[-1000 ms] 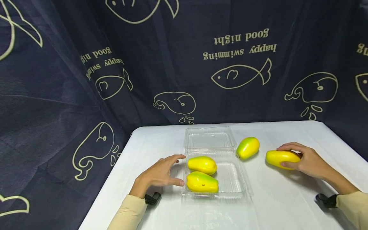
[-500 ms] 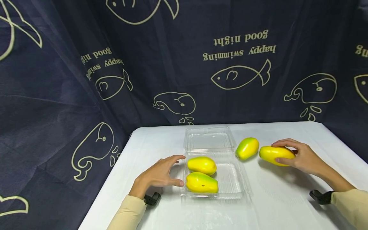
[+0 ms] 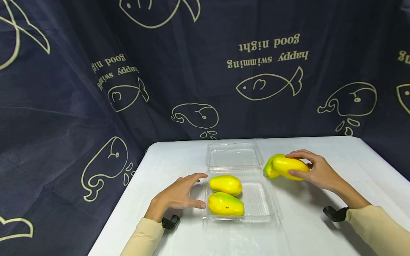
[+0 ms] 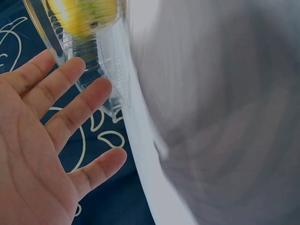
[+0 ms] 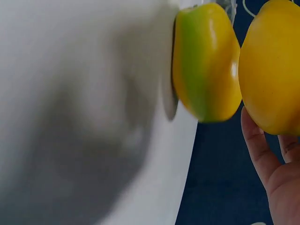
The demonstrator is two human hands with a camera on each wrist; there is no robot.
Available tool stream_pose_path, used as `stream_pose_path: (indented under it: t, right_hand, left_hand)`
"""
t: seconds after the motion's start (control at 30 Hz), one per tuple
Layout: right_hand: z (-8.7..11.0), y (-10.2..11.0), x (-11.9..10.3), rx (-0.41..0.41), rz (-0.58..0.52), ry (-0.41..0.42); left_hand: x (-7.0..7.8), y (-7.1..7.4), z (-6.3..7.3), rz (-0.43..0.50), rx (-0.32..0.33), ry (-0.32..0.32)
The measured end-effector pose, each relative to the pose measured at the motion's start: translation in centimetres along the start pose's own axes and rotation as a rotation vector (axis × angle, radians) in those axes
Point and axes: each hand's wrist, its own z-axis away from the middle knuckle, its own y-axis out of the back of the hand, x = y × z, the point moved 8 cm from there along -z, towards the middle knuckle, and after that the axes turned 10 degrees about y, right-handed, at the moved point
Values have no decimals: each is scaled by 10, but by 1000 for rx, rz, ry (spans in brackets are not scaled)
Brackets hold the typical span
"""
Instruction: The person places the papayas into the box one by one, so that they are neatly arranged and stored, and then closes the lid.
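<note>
"When looking at the right hand [image 3: 319, 172], what to notice?"
"Pinches a yellow fruit [image 3: 289, 168] above the table [image 3: 307, 227], near a green-and-yellow fruit [image 3: 269, 172]."
"And with the left hand [image 3: 176, 194]?"
"Spreads thumb and fingers just beside the clear container [image 3: 257, 199] bearing two fruits [image 3: 225, 205]."

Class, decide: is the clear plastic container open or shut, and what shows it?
Open: the lid lies folded back beyond the base, where two fruits sit uncovered.

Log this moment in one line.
right hand: holds yellow fruit; left hand: beside clear container; in container: two fruits; on table: green-yellow fruit
</note>
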Motion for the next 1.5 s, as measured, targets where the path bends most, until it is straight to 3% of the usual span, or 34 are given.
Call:
stream_pose_path:
  t: [0.47, 0.83, 1.5]
  right_hand:
    - [-32, -44, -27, 1, -196, 63]
    - [-39, -76, -35, -53, -272, 67]
    - [-39, -113, -41, -152, -246, 90]
  left_hand:
    - [1, 0, 0, -4, -7, 4]
    - [0, 1, 1, -3, -6, 9]
    - [1, 0, 0, -15, -10, 6]
